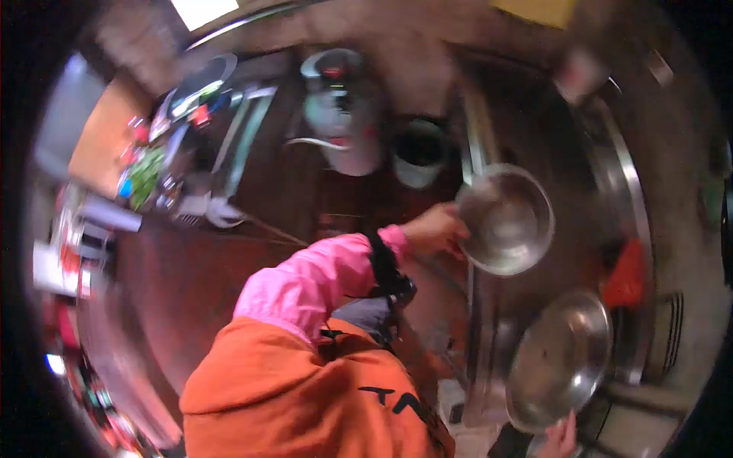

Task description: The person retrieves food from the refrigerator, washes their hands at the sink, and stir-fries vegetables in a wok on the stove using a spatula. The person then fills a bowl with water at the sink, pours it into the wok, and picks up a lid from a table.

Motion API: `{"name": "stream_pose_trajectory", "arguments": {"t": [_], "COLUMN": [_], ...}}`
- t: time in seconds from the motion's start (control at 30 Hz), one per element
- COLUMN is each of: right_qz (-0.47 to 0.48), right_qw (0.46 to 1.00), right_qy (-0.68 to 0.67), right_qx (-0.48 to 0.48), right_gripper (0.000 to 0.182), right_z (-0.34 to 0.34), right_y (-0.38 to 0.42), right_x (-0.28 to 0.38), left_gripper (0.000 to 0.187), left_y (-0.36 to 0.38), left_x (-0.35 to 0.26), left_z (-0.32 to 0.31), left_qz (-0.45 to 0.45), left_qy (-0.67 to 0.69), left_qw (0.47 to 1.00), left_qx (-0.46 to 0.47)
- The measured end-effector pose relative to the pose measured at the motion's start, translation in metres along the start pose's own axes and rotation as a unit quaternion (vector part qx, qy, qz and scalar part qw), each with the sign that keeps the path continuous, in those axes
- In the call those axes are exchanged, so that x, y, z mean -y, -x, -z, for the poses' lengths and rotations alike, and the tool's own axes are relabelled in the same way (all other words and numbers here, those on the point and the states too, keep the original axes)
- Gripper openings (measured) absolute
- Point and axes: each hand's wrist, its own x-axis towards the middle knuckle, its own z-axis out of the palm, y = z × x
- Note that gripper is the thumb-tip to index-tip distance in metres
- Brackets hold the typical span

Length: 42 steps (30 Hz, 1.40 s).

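Observation:
My left hand (441,227), at the end of a pink sleeve with a black band at the wrist, grips the near rim of a round metal bowl (510,221). The bowl is tipped so that its shiny inside faces me, and I make out nothing in it. Low on the right, the fingers of my right hand (562,438) close on the rim of a larger metal basin (561,362). That basin also shows its inside, with a few small specks on it. The two vessels are apart. Motion blurs the whole view.
A metal-edged counter (489,359) runs along the right, with a red object (626,273) behind the basin. Ahead on the floor stand a pale bucket (418,156) and a grey cylindrical appliance (343,114). Green vegetables (146,175) and mixed items lie at left.

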Motion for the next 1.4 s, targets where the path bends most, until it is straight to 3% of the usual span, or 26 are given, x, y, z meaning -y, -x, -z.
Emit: {"name": "stream_pose_trajectory", "arguments": {"t": [0.03,0.07,0.13,0.27,0.33,0.43,0.53,0.57,0.63,0.7,0.73,0.83,0.93,0.97,1.0,1.03,1.07,1.1,1.13,1.17,1.2,1.27,1.3,1.33,1.37,1.4], "right_qz": [0.045,0.09,0.171,0.269,0.307,0.3,0.186,0.191,0.199,0.177,0.153,0.063,0.054,0.066,0.077,0.07,0.158,0.119,0.08,0.076,0.078,0.025,0.002,-0.02,0.009,0.039], "right_qw": [0.998,0.994,0.979,0.95,0.936,0.938,0.969,0.967,0.91,0.921,0.931,0.956,0.969,0.972,0.972,0.979,0.969,0.978,0.972,0.972,0.97,0.979,0.981,0.983,0.966,0.941], "right_qy": [0.032,0.051,0.094,0.139,0.151,0.142,0.082,0.081,0.308,0.279,0.249,0.157,-0.052,0.008,0.068,0.007,0.147,0.12,0.185,0.203,0.218,0.199,0.192,0.184,0.258,0.333], "right_qx": [0.019,0.033,0.054,0.074,0.086,0.104,0.142,0.145,0.192,0.208,0.219,0.239,0.237,0.226,0.214,0.193,0.117,0.123,0.119,0.094,0.074,0.037,0.022,0.006,-0.017,-0.038], "right_gripper": [0.036,0.036,0.036,0.036,0.036,0.037,0.037,0.037,0.039,0.04,0.041,0.043,0.049,0.048,0.047,0.046,0.046,0.049,0.047,0.047,0.046,0.047,0.048,0.049,0.05,0.051], "right_z": [-0.001,-0.004,-0.004,-0.013,-0.022,-0.042,-0.066,-0.07,-0.076,-0.09,-0.098,-0.124,-0.149,-0.151,-0.155,-0.157,-0.162,-0.159,-0.153,-0.154,-0.158,-0.159,-0.159,-0.159,-0.16,-0.16], "right_y": [-0.01,-0.022,-0.05,-0.109,-0.142,-0.192,-0.235,-0.248,-0.271,-0.294,-0.31,-0.367,-0.461,-0.478,-0.494,-0.517,-0.544,-0.555,-0.56,-0.583,-0.603,-0.627,-0.642,-0.658,-0.674,-0.692], "right_x": [0.009,0.02,0.042,0.081,0.104,0.146,0.193,0.216,0.277,0.291,0.293,0.278,0.179,0.177,0.183,0.158,0.133,0.14,0.167,0.152,0.136,0.136,0.13,0.118,0.106,0.086], "left_gripper": [0.034,0.036,0.04,0.044,0.045,0.046,0.045,0.044,0.044,0.044,0.044,0.041,0.035,0.032,0.03,0.031,0.032,0.033,0.035,0.037,0.041,0.049,0.049,0.053,0.057,0.057], "left_y": [0.019,0.035,0.021,0.06,0.063,0.065,0.065,0.066,0.068,0.051,0.039,0.02,0.014,-0.017,-0.011,-0.038,-0.037,-0.062,-0.075,-0.093,-0.109,-0.144,-0.166,-0.187,-0.209,-0.227], "left_x": [-0.005,-0.003,0.035,0.009,0.008,-0.011,-0.037,-0.048,-0.08,-0.082,-0.082,-0.103,-0.15,-0.128,-0.161,-0.148,-0.182,-0.172,-0.184,-0.192,-0.202,-0.227,-0.238,-0.247,-0.254,-0.26], "left_z": [0.009,0.017,0.061,0.092,0.127,0.166,0.2,0.208,0.22,0.243,0.252,0.262,0.249,0.262,0.244,0.252,0.233,0.238,0.236,0.231,0.227,0.201,0.191,0.181,0.169,0.157], "left_qz": [0.001,0.002,-0.048,0.04,0.02,0.019,0.017,0.008,0.013,-0.016,-0.051,-0.024,-0.001,-0.026,0.023,-0.019,0.0,-0.043,-0.027,-0.057,-0.027,-0.131,-0.132,-0.261,-0.383,-0.384], "left_qy": [-0.065,-0.048,-0.082,-0.088,-0.107,-0.117,-0.111,-0.092,-0.102,-0.126,-0.138,-0.089,-0.079,-0.106,-0.09,-0.112,-0.086,-0.085,-0.088,-0.085,-0.119,-0.162,-0.176,-0.304,-0.414,-0.416], "left_qw": [0.998,0.999,0.995,0.994,0.992,0.99,0.989,0.99,0.987,0.984,0.981,0.988,0.989,0.982,0.985,0.982,0.987,0.985,0.986,0.985,0.981,0.969,0.968,0.909,0.819,0.819], "left_qx": [-0.022,-0.022,-0.025,-0.045,-0.058,-0.07,-0.097,-0.108,-0.121,-0.127,-0.125,-0.127,-0.122,-0.153,-0.145,-0.153,-0.136,-0.146,-0.139,-0.137,-0.153,-0.132,-0.12,-0.114,-0.103,-0.091]}}
